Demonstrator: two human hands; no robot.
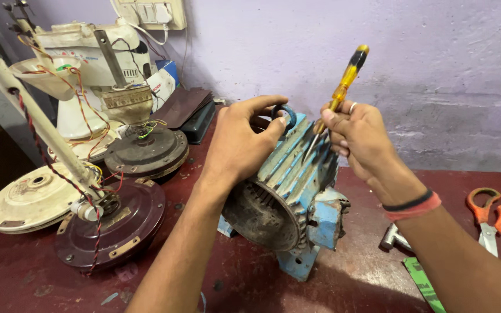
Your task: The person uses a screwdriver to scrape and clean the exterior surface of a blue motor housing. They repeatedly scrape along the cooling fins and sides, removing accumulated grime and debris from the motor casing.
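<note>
A blue finned electric motor (297,185) lies on its side on the dark red bench (355,272), its rusty open end facing me. My left hand (242,145) rests on top of the motor and grips a dark lifting ring (285,116) between thumb and fingers. My right hand (360,139) holds a yellow-handled screwdriver (343,87) upright and tilted, its blade pointing down onto the motor's top fins beside the ring.
Dismantled ceiling fan motors (111,223), a cream fan body (33,200) and wired rods crowd the left of the bench. Orange-handled scissors (491,217), a metal tool (395,237) and a green strip (421,281) lie at the right. A purple wall stands behind.
</note>
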